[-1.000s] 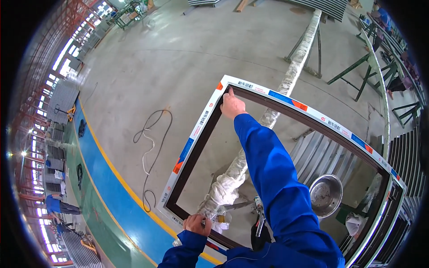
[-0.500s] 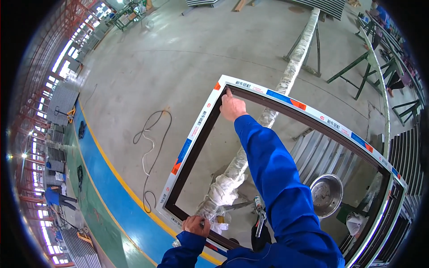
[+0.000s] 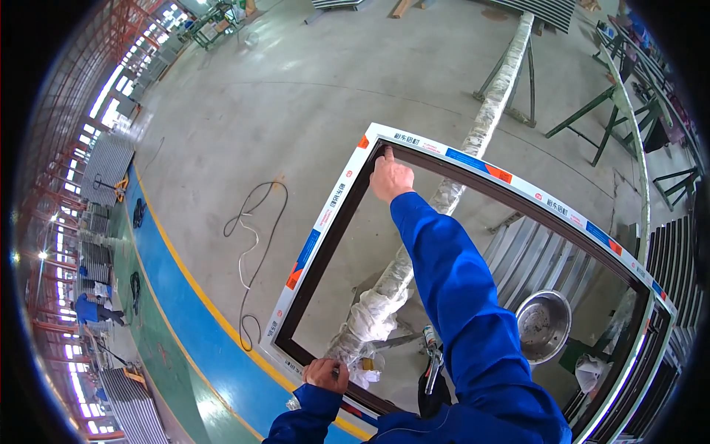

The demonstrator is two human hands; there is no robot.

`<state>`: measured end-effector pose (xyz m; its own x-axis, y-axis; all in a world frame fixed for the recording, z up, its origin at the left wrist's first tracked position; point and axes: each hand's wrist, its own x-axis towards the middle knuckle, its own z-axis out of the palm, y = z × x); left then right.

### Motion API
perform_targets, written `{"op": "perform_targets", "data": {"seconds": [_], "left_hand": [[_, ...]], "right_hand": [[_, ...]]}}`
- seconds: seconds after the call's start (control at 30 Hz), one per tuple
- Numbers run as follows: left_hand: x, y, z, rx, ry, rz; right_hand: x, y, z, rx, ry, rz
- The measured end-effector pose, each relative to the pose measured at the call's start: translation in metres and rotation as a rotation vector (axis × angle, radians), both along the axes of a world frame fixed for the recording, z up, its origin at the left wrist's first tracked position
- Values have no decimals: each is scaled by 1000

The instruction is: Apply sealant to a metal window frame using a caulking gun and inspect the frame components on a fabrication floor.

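A large window frame (image 3: 339,194) with dark brown inner edges and a printed white protective film lies in front of me. My right hand (image 3: 391,177) reaches across its opening to the far left corner. The index finger is stretched out and touches the inside of that corner, and the other fingers are partly curled. At the near left side of the frame, my left hand (image 3: 325,374) is closed, its fingers curled by the edge. Something small and dark shows between thumb and fingers, too little of it to name.
A support beam wrapped in clear plastic (image 3: 488,122) runs under the frame. Through the opening show a metal basin (image 3: 543,325), a tool with a metal barrel (image 3: 433,362) and silver profiles (image 3: 529,255). A cable (image 3: 255,274) lies on the floor. Green trestles (image 3: 603,122) stand at right.
Both hands stay at the same places on the frame. The right index finger still touches the corner, with only a slight shift of the hand. The whole view has moved a little.
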<state>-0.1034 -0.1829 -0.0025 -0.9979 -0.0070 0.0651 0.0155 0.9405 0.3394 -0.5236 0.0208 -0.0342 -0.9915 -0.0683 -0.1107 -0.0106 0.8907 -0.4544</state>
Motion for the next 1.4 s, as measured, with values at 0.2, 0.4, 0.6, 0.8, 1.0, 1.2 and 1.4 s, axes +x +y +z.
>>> {"op": "perform_targets", "data": {"seconds": [0.2,0.4,0.6,0.8,1.0,1.2,1.4], "left_hand": [[0,1,1,21,5,-2],[2,1,0,10,16,4],[-2,4,4,7,-3,6],[-1,2,2,4,-3,-4],[1,2,3,3,-18,9],[0,3,3,3,-20,5],[0,3,2,-2,-11,9]], "right_hand": [[7,-4,-3,-2,35,49],[8,-15,-6,-96,101,17],[15,-14,-8,-96,86,89],[5,-10,-2,-187,113,-10],[12,-13,1,-157,94,84],[8,-3,-11,-22,99,-10],[8,-3,-13,-49,108,-39]]}}
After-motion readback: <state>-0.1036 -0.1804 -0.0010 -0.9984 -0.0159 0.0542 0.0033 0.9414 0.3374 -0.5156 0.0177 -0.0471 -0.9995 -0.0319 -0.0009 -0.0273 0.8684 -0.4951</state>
